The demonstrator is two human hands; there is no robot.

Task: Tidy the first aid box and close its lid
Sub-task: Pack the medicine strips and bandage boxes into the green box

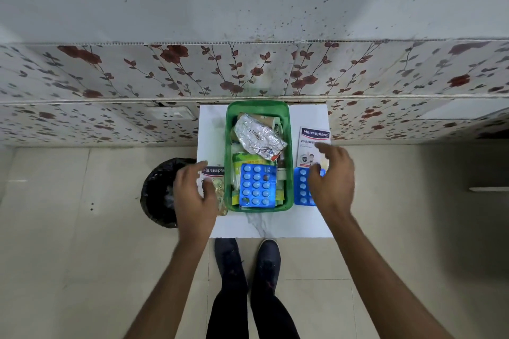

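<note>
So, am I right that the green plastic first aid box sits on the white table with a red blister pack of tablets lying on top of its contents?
Not quite: the head view shows the blister pack of tablets is blue, not red. It does lie on top of the contents of the green plastic first aid box on the white table.

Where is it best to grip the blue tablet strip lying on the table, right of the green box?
Probably by its far edge, from above with the right hand already over it. The blue tablet strip lies flat on the table beside the green box, so pinch or slide an edge.
</note>
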